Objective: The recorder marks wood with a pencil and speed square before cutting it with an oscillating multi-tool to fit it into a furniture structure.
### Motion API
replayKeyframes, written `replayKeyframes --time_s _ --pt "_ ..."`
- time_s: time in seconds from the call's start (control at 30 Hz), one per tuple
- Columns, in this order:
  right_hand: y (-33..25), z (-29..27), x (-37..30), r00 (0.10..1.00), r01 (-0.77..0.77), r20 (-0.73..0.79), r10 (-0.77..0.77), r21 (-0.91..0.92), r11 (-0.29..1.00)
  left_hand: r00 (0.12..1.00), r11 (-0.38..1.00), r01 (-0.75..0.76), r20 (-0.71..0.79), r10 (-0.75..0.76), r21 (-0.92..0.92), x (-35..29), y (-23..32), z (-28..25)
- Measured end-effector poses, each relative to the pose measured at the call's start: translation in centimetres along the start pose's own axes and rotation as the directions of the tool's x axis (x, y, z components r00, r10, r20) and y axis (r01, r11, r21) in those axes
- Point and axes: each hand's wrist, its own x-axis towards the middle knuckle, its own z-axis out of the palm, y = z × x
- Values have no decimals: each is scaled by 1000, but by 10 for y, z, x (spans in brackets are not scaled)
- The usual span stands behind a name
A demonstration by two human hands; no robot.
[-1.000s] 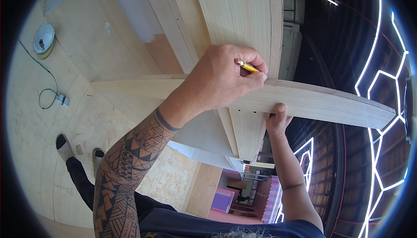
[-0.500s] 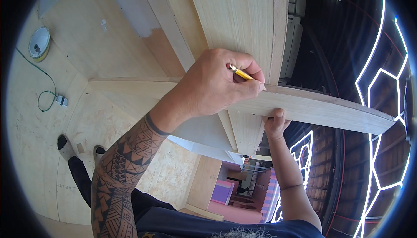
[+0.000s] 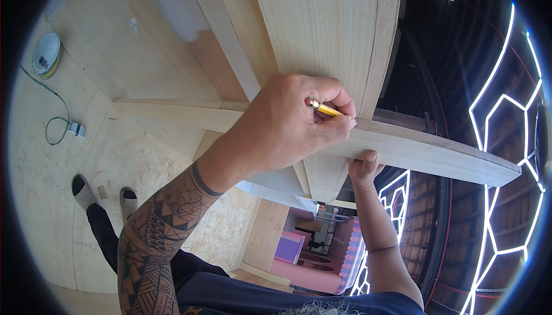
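One yellow pencil (image 3: 329, 109) sits pinched in our left hand (image 3: 287, 122), at the upper edge of the pale board (image 3: 437, 158); our right hand (image 3: 364, 169) grips its lower edge. Marking looks under way; we see no finished line.

The left forearm (image 3: 164, 223), tattooed up to a dark band (image 3: 202, 181) near the wrist (image 3: 221, 171), slants from near left toward the far right. The left hand (image 3: 287, 122) shows its back, fingers (image 3: 339, 92) pinched against the thumb (image 3: 336, 132). The right forearm (image 3: 376, 217) rises steeply; the right hand (image 3: 363, 171) grips, thumb uppermost, fingers mostly hidden.
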Motion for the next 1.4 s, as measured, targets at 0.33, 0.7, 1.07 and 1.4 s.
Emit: replayKeyframes --time_s 0.33,0.7,1.07,1.4 --pt "10 0 -3 1000 16 -19 -16 1 1000 999 998 -35 -40 37 57 0 -3 2" --pt "-32 56 12 986 152 80 -145 -86 985 974 966 -64 -228 6 -251 -26 -15 4" --pt "-64 135 2 865 430 -322 -386 77 899 892 866 24 -402 208 500 -66 -43 25" --pt "-138 112 -157 866 285 -477 -152 220 933 998 845 26 -63 9 535 -125 -91 -37"
